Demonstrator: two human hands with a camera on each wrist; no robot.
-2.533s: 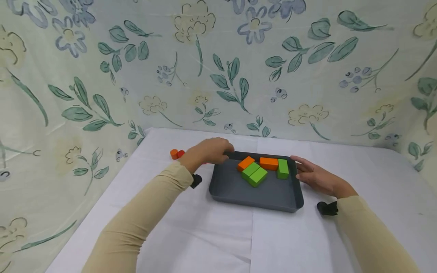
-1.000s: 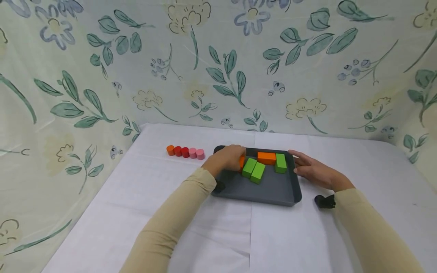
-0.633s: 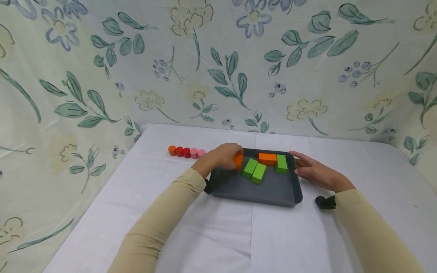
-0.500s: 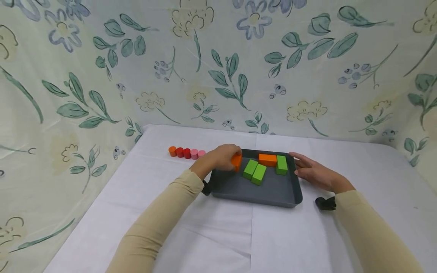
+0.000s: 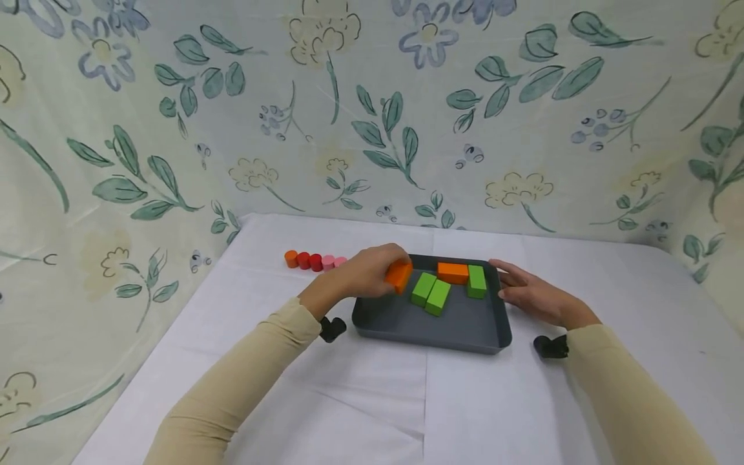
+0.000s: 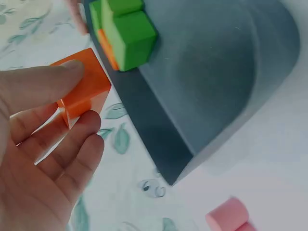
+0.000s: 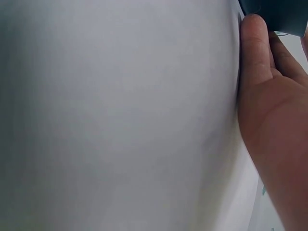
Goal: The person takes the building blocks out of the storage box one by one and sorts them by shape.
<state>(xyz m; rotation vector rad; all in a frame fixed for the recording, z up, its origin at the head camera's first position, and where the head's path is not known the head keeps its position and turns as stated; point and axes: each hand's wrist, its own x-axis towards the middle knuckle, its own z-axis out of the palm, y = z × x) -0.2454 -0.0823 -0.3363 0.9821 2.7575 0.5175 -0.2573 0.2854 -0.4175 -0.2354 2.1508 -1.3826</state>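
My left hand (image 5: 366, 271) pinches an orange block (image 5: 398, 276) between thumb and fingers, raised above the left side of a dark grey tray (image 5: 395, 333). The left wrist view shows the thumb lying on top of this orange block (image 6: 89, 79), with the fingers beneath. Inside the tray lie two green blocks (image 5: 431, 294) side by side. Against its far wall are another orange block (image 5: 453, 273) and an upright-looking green block (image 5: 476, 282). My right hand (image 5: 537, 298) rests at the tray's right wall with fingers extended, its fingertips touching the rim.
Left of the tray, a row of small cylinders stands on the white cloth: an orange one (image 5: 291, 259), two red ones (image 5: 310, 261) and pink ones (image 5: 328, 262), partly behind my left hand. A floral curtain (image 5: 372, 129) hangs behind the table.
My left hand reached into the tray, took hold of the orange block there and lifted it, moving left. The two green blocks beside it shifted slightly apart. My right hand stayed at the rim.
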